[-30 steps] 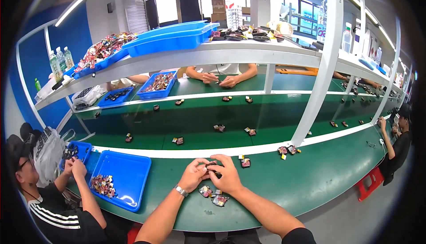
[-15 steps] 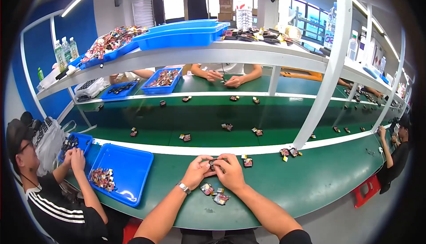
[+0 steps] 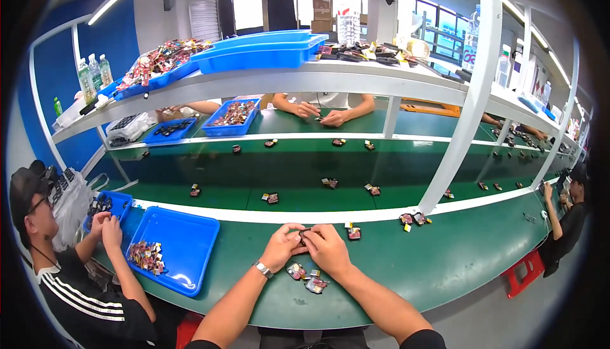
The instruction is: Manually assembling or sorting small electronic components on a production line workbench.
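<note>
Over the green work surface, both my hands meet around a small dark part [image 3: 303, 238], mostly hidden by fingers, so its exact kind cannot be told. My left hand [image 3: 280, 247], with a metal watch at the wrist, is closed around its left side. The fingers of my right hand [image 3: 328, 249] pinch it from above and the right. Just below my hands lie two small black pieces with reddish boards and pale labels, one piece [image 3: 296, 271] slightly left of the other piece [image 3: 316, 283]. A similar piece [image 3: 354, 232] with a yellow tab rests beyond my right hand.
A blue tray [image 3: 206, 247] with small reddish parts stands left, beside a co-worker. Several similar pieces ride the green belt [image 3: 292, 171] behind a white rail. Two more lie by the slanted white post [image 3: 445, 171]. An overhead shelf [image 3: 254, 81] carries trays and bottles.
The pieces on the belt have shifted slightly to the right. My right fingers have moved a little over the dark part, while both hands stay in the same place.
</note>
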{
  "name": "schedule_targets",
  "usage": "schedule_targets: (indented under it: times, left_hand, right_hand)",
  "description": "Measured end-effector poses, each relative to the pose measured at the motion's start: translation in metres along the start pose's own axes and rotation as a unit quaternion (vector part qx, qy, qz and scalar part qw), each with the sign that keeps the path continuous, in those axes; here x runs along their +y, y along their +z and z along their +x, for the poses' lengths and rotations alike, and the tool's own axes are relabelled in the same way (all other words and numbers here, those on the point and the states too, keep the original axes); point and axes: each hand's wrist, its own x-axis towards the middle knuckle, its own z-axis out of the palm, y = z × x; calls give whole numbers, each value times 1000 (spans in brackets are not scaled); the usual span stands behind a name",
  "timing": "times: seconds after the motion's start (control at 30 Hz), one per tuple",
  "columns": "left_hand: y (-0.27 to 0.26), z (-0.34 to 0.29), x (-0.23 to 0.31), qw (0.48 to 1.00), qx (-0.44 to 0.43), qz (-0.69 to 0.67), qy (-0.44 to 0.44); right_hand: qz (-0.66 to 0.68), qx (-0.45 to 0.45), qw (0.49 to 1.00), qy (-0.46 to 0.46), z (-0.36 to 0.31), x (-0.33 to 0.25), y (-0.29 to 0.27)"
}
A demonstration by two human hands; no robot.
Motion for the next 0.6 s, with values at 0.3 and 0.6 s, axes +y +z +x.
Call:
schedule_targets:
  times: [0.3, 0.6]
  left_hand:
    - [0, -4, 7, 1000, 4, 1, 4]
    - [-3, 0, -1, 1000, 27, 4, 12]
  right_hand:
    - [-4, -6, 1000, 5, -2, 0, 7]
    - [-65, -16, 997, -33, 2, -5, 3]
